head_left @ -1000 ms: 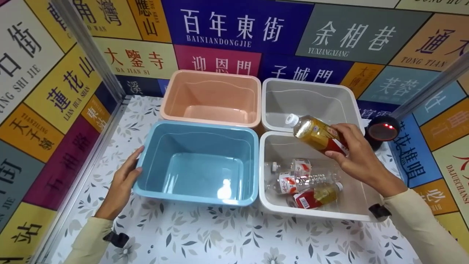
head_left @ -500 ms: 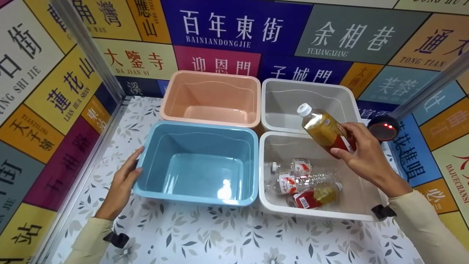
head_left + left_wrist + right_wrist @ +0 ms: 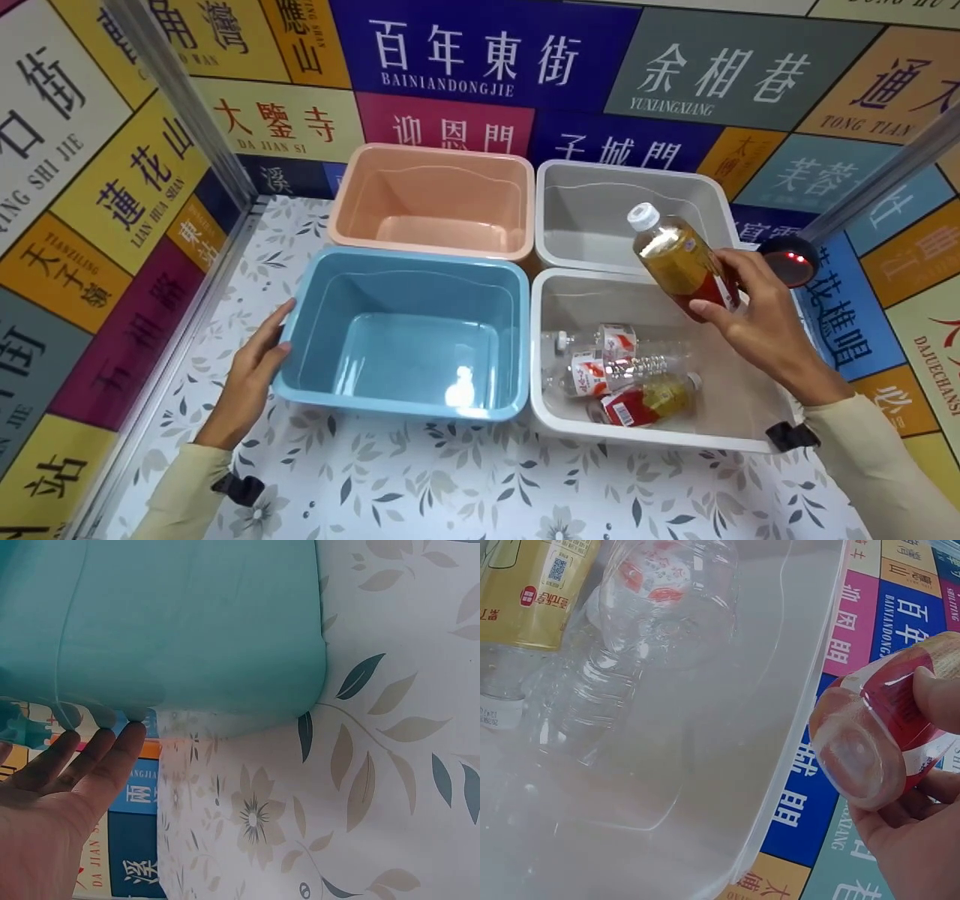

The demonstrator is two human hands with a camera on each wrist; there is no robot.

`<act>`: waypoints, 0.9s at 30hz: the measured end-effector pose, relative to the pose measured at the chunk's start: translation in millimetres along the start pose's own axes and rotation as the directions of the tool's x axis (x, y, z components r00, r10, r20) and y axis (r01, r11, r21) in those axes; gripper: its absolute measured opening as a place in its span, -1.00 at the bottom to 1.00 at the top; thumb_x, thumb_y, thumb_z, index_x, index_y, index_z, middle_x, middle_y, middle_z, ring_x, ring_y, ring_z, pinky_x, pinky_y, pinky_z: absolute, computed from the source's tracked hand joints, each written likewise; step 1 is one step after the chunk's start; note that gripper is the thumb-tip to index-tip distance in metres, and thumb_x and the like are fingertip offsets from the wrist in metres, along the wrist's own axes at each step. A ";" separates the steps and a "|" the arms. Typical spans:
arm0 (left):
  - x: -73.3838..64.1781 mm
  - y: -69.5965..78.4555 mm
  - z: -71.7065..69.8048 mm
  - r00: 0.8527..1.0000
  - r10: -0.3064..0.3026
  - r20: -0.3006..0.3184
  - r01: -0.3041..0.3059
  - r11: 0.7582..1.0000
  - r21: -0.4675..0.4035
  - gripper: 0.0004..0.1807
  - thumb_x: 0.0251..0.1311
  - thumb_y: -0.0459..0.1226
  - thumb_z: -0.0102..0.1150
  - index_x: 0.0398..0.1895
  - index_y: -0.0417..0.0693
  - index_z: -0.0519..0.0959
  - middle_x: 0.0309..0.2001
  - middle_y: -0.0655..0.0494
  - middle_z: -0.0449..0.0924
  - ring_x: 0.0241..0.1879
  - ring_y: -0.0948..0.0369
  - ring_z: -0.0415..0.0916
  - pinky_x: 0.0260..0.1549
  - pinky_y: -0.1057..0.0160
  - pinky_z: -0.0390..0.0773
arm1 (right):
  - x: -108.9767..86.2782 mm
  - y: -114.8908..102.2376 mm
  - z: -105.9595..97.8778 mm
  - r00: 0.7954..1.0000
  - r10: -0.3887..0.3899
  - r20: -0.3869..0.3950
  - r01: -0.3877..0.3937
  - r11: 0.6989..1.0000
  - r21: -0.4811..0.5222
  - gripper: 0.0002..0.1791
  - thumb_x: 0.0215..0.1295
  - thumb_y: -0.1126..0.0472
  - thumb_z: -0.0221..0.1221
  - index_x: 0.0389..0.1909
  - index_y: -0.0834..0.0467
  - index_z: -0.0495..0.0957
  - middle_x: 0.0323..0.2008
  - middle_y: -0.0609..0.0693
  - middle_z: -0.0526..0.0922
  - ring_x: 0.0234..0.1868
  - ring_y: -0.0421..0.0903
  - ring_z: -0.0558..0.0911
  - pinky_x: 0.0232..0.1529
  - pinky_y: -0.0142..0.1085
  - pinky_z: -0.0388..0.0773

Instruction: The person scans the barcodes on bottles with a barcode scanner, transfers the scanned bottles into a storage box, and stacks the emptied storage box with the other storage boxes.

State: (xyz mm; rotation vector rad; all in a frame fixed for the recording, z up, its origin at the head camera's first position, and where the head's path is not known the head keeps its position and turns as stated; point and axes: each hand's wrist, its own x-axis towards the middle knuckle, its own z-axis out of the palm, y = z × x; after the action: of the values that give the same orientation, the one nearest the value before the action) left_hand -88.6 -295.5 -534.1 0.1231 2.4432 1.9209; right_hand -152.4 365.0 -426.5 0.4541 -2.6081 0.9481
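One amber bottle [image 3: 684,264], now farther right, in curled right fingers [image 3: 751,270]; three bottles [image 3: 630,369] below; left fingers [image 3: 118,762] straight against one bin [image 3: 416,349].

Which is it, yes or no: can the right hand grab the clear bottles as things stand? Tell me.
Probably no: the right hand is taken up holding another bottle. Otherwise the way to the clear bottles looks free, as their bin is open on top.

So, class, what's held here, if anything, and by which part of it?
A bottle, gripped by its lower half in the right hand. The left hand only rests its fingers against the blue bin.
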 end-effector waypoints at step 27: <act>0.0 -0.7 0.0 1.000 0.003 -0.009 -0.003 1.000 0.002 -0.39 0.80 -0.13 -0.13 0.80 0.30 0.17 0.78 0.12 0.02 0.72 -0.13 -0.03 0.56 -0.42 0.06 | -12.2 14.9 -21.3 0.991 0.128 -0.043 -0.122 0.984 0.127 -0.18 0.30 0.60 0.42 0.56 0.36 0.37 0.40 0.16 0.43 0.51 -0.15 0.49 0.39 -0.59 0.32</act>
State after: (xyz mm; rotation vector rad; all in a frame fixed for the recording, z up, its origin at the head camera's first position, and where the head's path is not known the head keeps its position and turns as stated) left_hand -88.7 -295.7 -534.8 0.1185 2.4522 1.9241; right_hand -143.3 392.2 -424.3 0.2948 -2.5663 1.1525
